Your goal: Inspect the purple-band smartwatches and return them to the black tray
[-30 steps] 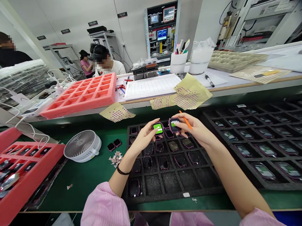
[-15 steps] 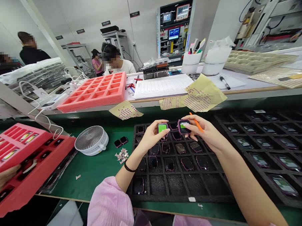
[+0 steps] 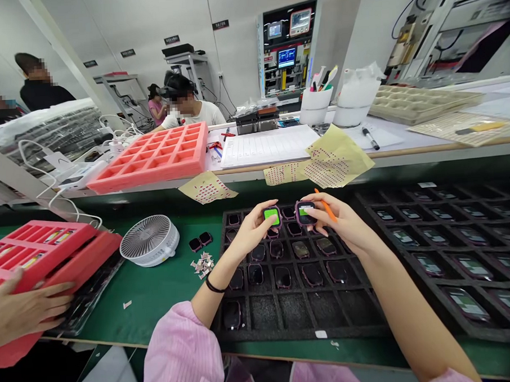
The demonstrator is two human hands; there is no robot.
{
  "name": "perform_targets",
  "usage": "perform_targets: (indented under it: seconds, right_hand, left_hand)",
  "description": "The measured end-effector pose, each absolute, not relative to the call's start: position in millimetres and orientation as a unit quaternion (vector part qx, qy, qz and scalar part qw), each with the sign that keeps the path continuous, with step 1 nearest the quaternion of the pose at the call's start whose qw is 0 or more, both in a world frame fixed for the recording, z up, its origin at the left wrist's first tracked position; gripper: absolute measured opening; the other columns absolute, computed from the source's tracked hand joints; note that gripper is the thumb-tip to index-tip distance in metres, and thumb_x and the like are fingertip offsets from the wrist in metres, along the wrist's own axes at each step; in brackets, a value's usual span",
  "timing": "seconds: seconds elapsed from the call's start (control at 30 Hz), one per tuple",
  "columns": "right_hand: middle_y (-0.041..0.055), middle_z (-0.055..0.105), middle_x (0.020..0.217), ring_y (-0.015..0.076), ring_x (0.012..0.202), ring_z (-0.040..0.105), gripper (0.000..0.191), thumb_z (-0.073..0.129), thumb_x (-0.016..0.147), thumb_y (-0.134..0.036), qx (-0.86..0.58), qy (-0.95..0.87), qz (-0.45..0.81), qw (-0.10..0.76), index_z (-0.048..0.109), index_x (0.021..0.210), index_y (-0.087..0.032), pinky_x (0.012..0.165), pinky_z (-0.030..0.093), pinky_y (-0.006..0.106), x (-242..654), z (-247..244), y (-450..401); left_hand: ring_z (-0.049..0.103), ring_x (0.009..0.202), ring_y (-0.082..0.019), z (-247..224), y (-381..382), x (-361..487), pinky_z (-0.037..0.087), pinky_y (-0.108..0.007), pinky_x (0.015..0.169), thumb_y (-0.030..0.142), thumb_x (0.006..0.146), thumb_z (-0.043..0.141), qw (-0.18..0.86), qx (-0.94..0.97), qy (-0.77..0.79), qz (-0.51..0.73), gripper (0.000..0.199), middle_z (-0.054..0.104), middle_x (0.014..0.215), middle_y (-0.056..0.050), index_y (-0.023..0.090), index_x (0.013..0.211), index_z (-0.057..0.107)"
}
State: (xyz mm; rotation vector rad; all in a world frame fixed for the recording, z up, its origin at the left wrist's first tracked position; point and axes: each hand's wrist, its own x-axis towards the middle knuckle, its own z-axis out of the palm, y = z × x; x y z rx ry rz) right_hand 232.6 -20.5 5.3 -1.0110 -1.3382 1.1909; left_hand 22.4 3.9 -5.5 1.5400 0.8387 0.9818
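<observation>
Above a gridded black foam tray (image 3: 282, 333), gripping 1 glossy, rounded-square smartwatch (image 3: 270, 214) in the left hand (image 3: 254, 229), 1 similar smartwatch (image 3: 304, 210) plus a slim orange stick (image 3: 326, 205) in the right hand (image 3: 340, 214). Facing creased yellow paper (image 3: 341, 156) beyond.

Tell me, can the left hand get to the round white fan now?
Probably yes: nothing tall stands between the left hand and the fan, though that hand is busy holding a green-lit smartwatch.
</observation>
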Motion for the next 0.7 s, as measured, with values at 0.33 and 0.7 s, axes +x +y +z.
perform_targets:
  seconds: [0.33, 0.7]
  right_hand:
    - [0.0022, 0.059, 0.084, 0.01, 0.054, 0.054, 0.041, 0.073, 0.074, -0.047, -0.434, -0.557, 0.492, 0.509, 0.061, 0.103, -0.02, 0.039, 0.035, 0.021, 228, 5, -19]
    - [0.0064, 0.064, 0.108, 0.0098, 0.057, 0.053, 0.045, 0.059, 0.085, -0.046, -0.469, -0.635, 0.431, 0.438, 0.055, 0.125, -0.025, 0.054, 0.049, 0.028, 205, -15, -31]
  left_hand:
    - [0.06, 0.096, -0.018, -4, -2, 20, 0.051, -0.028, 0.079, 0.025, 0.078, 0.07, 0.505, 0.706, 0.302, 0.394, 0.07, 0.057, 0.12, -0.01, 0.021, 0.141, 0.039]
    - [0.056, 0.109, -0.023, -15, -3, 27, 0.047, -0.04, 0.091, 0.022, 0.079, 0.069, 0.051, 0.879, 0.305, 0.363, 0.046, 0.06, 0.117, -0.011, 0.018, 0.123, 0.055]
